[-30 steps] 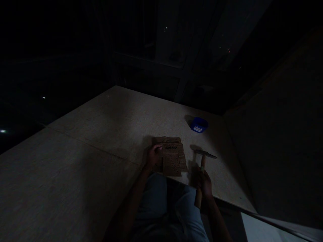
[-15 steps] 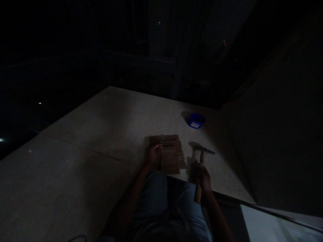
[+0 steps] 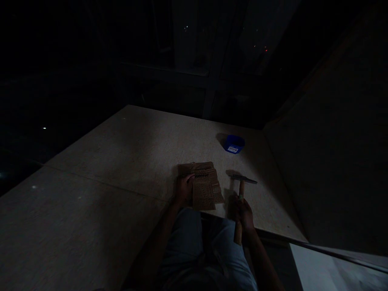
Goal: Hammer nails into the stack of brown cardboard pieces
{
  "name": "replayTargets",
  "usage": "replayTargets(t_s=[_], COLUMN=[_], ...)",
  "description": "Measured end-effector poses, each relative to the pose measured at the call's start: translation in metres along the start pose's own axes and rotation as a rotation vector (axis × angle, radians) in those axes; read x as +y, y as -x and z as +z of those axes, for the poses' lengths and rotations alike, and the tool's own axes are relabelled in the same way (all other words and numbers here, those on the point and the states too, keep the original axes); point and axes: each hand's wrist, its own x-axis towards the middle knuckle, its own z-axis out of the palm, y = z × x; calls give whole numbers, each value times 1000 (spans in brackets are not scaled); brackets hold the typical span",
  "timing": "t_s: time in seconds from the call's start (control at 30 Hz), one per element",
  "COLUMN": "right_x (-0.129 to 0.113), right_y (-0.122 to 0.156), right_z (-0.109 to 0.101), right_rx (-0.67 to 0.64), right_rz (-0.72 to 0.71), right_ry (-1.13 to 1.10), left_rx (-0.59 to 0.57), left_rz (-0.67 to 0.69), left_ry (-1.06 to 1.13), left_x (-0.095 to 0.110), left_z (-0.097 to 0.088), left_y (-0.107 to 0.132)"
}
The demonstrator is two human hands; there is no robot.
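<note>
- Right hand (image 3: 245, 214): fingers clamped round hammer (image 3: 241, 188); handle points away from body, head right of cardboard (image 3: 203, 195), apart.
- Left hand (image 3: 183, 190) nearer, at cardboard's left side; whether fingertips pinch, cannot tell.

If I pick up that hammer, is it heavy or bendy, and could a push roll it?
The hammer probably feels heaviest at its head, which looks like metal, while the handle looks wooden. That straight handle in the right hand should be stiff. It likely won't roll far, because the head sticks out crosswise.
</note>
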Motion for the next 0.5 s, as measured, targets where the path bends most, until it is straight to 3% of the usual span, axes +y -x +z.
replayTargets(t_s=[0.33, 0.5], right_x=[2, -4], right_y=[0, 14], right_z=[0, 19], right_rx=[48, -53], right_rz=[-64, -53], right_ry=[181, 241], left_rx=[8, 46], left_rz=[-41, -71], left_ry=[60, 136], left_x=[-2, -9], left_z=[4, 10], left_y=[0, 3])
